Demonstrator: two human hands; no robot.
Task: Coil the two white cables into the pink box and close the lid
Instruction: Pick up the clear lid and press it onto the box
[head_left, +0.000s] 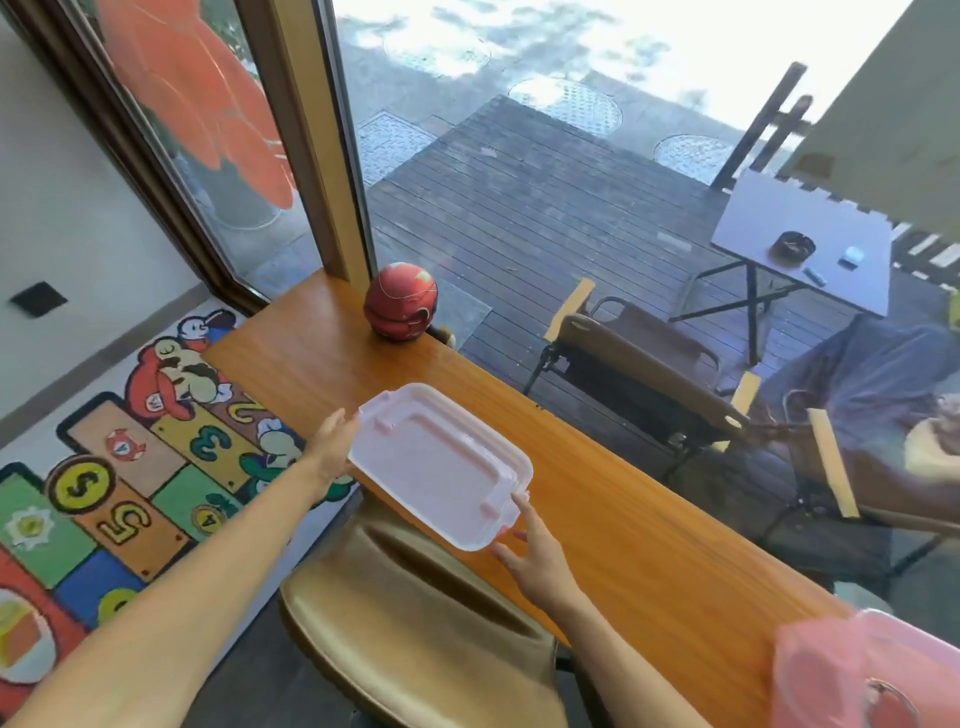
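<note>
A pale pink translucent lid (441, 465) with latch tabs is held tilted over the near edge of the wooden counter (623, 509). My left hand (332, 441) grips its far left end. My right hand (535, 556) holds its near right corner, fingers by the latch. The pink box (862, 670) sits blurred at the bottom right on the counter; something white and round shows inside it. I cannot make out the cables clearly.
A red ball-shaped object (401, 310) stands at the counter's far end against the window. A tan chair (415, 613) is below the counter edge. A colourful number mat (130, 478) covers the floor to the left. Outside the glass are chairs and a table.
</note>
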